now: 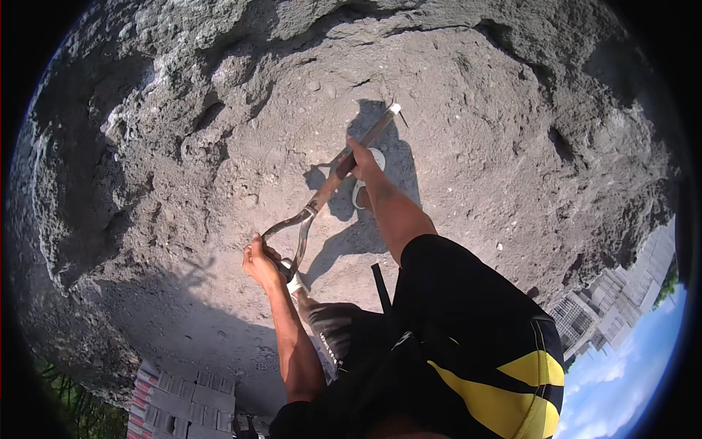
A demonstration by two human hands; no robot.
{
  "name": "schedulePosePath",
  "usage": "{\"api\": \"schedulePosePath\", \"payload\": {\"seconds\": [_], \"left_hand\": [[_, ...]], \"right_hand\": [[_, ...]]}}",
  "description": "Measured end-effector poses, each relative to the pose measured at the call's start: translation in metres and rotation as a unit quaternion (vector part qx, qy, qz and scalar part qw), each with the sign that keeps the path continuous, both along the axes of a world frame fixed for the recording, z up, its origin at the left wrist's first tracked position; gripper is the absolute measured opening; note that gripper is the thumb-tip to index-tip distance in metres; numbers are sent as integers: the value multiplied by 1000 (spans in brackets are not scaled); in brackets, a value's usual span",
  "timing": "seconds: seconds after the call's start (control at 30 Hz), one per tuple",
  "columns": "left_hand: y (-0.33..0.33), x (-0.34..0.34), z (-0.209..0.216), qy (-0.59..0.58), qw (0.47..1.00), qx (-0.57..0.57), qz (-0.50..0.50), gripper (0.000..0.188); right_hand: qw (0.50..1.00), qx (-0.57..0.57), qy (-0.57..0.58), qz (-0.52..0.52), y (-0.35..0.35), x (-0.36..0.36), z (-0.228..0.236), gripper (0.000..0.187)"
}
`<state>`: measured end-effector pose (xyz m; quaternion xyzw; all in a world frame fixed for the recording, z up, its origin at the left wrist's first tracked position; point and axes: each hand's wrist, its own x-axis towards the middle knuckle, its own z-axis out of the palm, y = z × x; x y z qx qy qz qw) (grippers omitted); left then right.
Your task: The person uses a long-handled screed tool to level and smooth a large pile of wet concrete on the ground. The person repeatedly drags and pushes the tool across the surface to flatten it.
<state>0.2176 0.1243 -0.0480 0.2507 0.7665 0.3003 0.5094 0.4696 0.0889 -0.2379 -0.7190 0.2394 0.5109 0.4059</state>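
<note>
A D-handled shovel point(325, 192) with a worn brown shaft slants across the middle of the view, its far end pointing away and to the right. My left hand point(263, 265) is closed around the grip of its dark, forked handle at the near end. Higher up, my right hand point(360, 159) wraps round the shaft. At the far end, a bright patch and a thin dark edge show; the blade is too foreshortened to make out its shape. Below the shovel, my white shoes point(377, 158) stand on the grey, gritty ground point(453, 175).
Rough, rocky earth walls point(131, 80) curve round the far side and left. Stacked grey blocks point(183, 402) stand at the lower left, and more blocks point(618, 300) at the lower right. My shadow point(406, 154) falls on the ground ahead. Loose small stones lie about.
</note>
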Motion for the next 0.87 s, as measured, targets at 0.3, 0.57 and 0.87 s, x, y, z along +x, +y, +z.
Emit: {"api": "schedulePosePath", "payload": {"seconds": [0.3,0.57,0.87], "left_hand": [[-86,-39,28,64,995,71,-35,26],[-98,-81,72,-64,989,55,-122,26],[-115,-209,140,-106,967,83,-215,26]], "right_hand": [[973,71,108,-193,-47,-26,17,10],[968,55,0,-246,-141,-35,42,7],[902,109,-25,-416,-198,-155,202,7]]}}
